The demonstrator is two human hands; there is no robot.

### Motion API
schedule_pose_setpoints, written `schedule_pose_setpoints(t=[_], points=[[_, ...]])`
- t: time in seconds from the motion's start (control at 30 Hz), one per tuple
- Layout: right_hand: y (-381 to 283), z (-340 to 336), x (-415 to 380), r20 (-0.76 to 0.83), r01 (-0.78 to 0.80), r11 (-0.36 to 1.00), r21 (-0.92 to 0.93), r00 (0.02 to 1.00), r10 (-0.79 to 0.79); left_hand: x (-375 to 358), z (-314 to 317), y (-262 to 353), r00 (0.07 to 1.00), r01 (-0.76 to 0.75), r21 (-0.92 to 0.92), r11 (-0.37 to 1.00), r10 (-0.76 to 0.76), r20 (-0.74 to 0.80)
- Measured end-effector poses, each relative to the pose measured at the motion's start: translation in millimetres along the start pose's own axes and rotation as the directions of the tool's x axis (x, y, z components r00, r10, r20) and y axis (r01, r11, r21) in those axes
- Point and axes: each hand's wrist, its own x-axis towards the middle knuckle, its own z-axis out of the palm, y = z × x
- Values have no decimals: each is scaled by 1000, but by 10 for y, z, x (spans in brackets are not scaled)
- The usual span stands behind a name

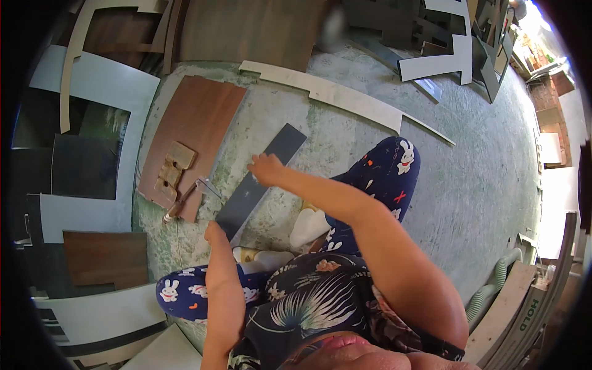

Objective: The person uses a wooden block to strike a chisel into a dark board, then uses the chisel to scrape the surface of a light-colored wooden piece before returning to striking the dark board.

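A long dark grey strip of board (285, 143) lies slantwise on the floor between my legs. My right hand (267, 170) is over the middle of this strip, its fingers curled down; whatever they may hold is too small to make out. At the strip's near end, my left hand (213, 233) touches its left edge, and its fingers are mostly hidden. Left of the strip is a reddish-brown panel (206, 105). On the panel sit a worn, notched wooden block (176, 169) and a tool with a wooden handle (179, 206), whose thin metal part points toward the strip.
A long pale notched board (333, 95) lies beyond the strip. White, dark and brown panel offcuts (86, 172) cover the left side. More cut panels (435, 65) lie at the back right. A ribbed green hose (487, 296) and long boards (502, 314) are at the lower right.
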Motion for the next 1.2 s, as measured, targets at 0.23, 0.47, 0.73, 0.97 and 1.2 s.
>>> schedule_pose_setpoints(t=[0.23, 0.47, 0.73, 0.97, 1.2], points=[[264, 982, 265, -136, -41, 961, -274, 991, 3, 335, 70, -84, 992, -117, 256, 959, 104, 65], [508, 1079, 354, -271, -95, 954, -285, 962, 14, -190, -45, -24, 996, 13, 132, 991, -1, -92], [812, 759, 375, -234, -125, 946, -298, 971, 55, -508, -24, 61, 987, -156, 93, 983, 151, 61], [1665, 218, 257, -377, -258, 912, -320, 917, 127, -835, 632, 231, 931, -356, 92, 930, 345, 120], [2090, 315, 184, -468, -326, 886, -330, 871, 147, -1075, 979, 83, 872, -468, 96, 879, 441, 214]])
